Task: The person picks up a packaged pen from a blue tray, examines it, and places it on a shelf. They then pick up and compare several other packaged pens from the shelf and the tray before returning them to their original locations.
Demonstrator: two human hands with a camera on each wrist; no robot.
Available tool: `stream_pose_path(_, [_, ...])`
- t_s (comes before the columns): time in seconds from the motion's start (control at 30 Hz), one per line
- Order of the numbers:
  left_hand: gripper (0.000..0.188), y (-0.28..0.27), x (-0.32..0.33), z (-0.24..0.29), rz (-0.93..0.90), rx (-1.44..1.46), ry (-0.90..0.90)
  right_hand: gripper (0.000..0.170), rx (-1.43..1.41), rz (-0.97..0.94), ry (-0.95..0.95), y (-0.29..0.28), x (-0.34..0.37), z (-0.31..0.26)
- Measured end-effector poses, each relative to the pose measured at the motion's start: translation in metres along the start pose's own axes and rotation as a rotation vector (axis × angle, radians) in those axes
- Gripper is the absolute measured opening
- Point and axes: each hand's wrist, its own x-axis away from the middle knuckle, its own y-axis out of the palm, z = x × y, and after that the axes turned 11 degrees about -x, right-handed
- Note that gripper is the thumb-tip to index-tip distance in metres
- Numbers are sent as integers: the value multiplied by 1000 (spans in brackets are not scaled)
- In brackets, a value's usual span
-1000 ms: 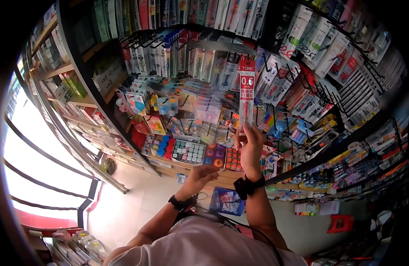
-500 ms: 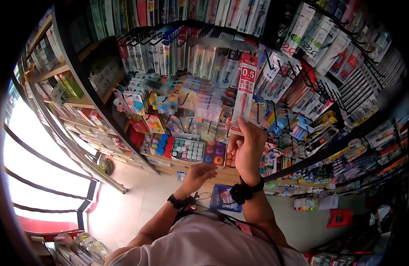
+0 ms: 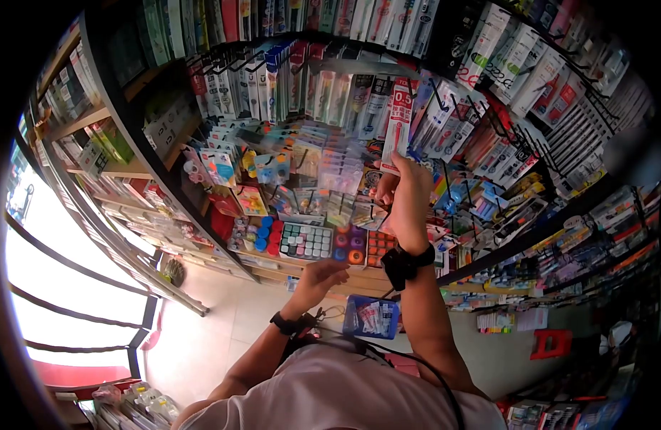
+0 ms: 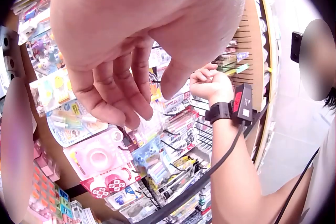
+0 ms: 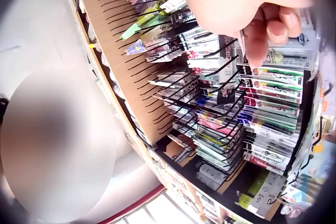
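Note:
My right hand [image 3: 411,197] pinches the lower end of a slim red and white pen packet [image 3: 398,118] marked 0.5. The packet stands upright before the rack, its red top overlapping the hanging pen packets [image 3: 373,107] in the head view. In the right wrist view the palm and curled fingers of the right hand [image 5: 247,3] hide most of the packet. Lower and to the left, my left hand [image 3: 317,285] hangs with its fingers loosely bent and holds nothing. Its empty fingers and thumb also show in the left wrist view.
Black hooks [image 5: 231,82] jut from the rack, many loaded with packets. Trays of small items, one with pale squares [image 3: 307,242], line the lower shelf. A blue basket [image 3: 352,331] stands below, a red stool [image 3: 551,344] at right. A black cable [image 4: 194,187] runs along the right arm.
My right hand has moved up and towards the rack with the pen packet, which first tilted and now sits higher among the hanging packets. My left hand stays nearly still.

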Motion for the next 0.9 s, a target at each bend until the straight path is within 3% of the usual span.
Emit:
stream_pose_path(0.7, [20,-6,1,-7,-26,35,8,40,213,-25,87,-11,-45,14])
stream_pose_path(0.77, [20,-6,1,-6,-27,34,12,45,239,-43,85,-15,-37,15])
stream_pose_path(0.83, [21,-5,0,-6,-33,29,-9,66,291,46,-9,-16,-21,11])
stream_pose_path(0.9, [20,-4,-2,-7,-44,26,-9,74,295,60,-19,-21,-9,8])
